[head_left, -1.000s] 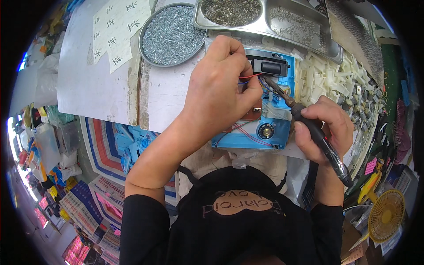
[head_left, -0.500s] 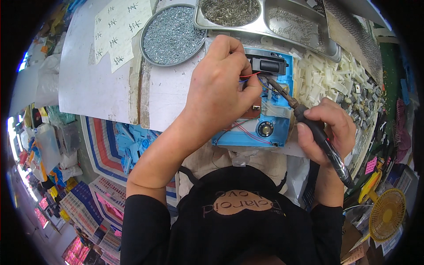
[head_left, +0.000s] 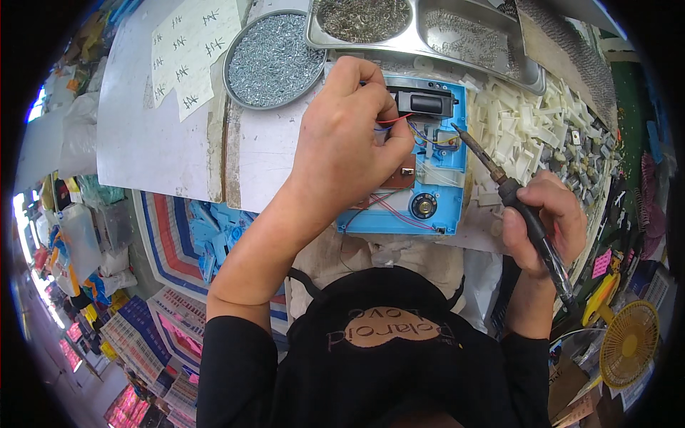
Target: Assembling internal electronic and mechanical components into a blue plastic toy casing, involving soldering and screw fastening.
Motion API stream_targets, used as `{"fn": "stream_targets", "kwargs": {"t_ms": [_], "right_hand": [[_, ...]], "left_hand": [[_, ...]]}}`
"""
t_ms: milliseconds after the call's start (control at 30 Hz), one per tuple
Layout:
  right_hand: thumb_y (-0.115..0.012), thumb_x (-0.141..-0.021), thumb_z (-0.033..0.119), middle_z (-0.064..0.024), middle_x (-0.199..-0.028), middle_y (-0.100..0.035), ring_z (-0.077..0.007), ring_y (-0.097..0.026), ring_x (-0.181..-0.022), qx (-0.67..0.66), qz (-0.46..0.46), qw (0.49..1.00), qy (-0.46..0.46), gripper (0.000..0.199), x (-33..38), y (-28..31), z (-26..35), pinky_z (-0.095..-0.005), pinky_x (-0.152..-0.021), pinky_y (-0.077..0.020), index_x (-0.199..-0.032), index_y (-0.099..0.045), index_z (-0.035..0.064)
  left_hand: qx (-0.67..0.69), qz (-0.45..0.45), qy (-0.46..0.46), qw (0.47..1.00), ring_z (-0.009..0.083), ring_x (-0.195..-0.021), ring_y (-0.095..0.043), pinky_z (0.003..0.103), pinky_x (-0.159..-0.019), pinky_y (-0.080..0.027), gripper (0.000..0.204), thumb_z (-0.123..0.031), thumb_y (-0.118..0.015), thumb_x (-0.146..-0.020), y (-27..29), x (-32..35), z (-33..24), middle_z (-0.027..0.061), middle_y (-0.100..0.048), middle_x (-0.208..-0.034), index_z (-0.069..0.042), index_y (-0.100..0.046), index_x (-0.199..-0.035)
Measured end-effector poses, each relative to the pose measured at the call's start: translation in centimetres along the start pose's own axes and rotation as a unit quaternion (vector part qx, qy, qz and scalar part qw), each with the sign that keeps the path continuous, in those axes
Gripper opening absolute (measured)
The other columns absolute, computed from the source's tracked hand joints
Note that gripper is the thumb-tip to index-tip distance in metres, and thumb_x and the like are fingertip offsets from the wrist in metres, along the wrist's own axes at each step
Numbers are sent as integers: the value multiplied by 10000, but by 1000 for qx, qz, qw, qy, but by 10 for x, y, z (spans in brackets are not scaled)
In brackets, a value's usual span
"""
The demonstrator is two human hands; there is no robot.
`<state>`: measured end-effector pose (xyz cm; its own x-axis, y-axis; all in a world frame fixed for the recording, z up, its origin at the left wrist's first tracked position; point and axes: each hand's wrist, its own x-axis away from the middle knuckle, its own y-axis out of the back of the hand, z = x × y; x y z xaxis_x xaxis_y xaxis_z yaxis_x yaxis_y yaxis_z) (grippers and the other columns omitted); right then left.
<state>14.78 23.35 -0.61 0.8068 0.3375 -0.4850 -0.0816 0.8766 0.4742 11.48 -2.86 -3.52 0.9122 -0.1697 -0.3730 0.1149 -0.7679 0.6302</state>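
My left hand bends over a light blue plastic casing, its thumb and fingers pinched on a thin red wire; blue and yellow wires run beside it. A soldering iron with a black handle is gripped in my right hand. Its metal tip points up and left at the casing's right edge, apart from the wires. Inside the casing are a black module, a small round speaker and a brown circuit board, partly hidden by my left hand.
Behind the casing stand a round tray of small metal pins and a divided steel tray with springs. Piled white plastic parts lie to the right. A yellow fan is at the lower right, and blue parts lie in a striped bag at left.
My right hand has drawn the soldering iron right, so its tip is away from my left fingertips and the wires. My left hand has shifted slightly left, still pinching.
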Motion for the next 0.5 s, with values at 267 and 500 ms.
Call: {"fn": "stream_targets", "kwargs": {"t_ms": [267,500], "right_hand": [[-783,-736,58,-80,-683,-624,-162,-511,-529,-11,-10,1000,-3,276,2,1,-1,-266,-492,-380,-963,-632,18],[-787,-745,63,-79,-675,-600,-160,-506,-541,-5,-39,999,-2,296,9,10,-4,-270,-503,-375,-984,-621,8]], "left_hand": [[-8,0,-21,1000,162,-717,-566,263,-604,-462,139,-48,-745,-712,2,-1,2,95,-578,-981,13,-632,-766],[10,16,6,1000,158,-724,-570,258,-612,-455,108,-37,-737,-731,8,3,0,86,-590,-1024,-8,-650,-787]]}}
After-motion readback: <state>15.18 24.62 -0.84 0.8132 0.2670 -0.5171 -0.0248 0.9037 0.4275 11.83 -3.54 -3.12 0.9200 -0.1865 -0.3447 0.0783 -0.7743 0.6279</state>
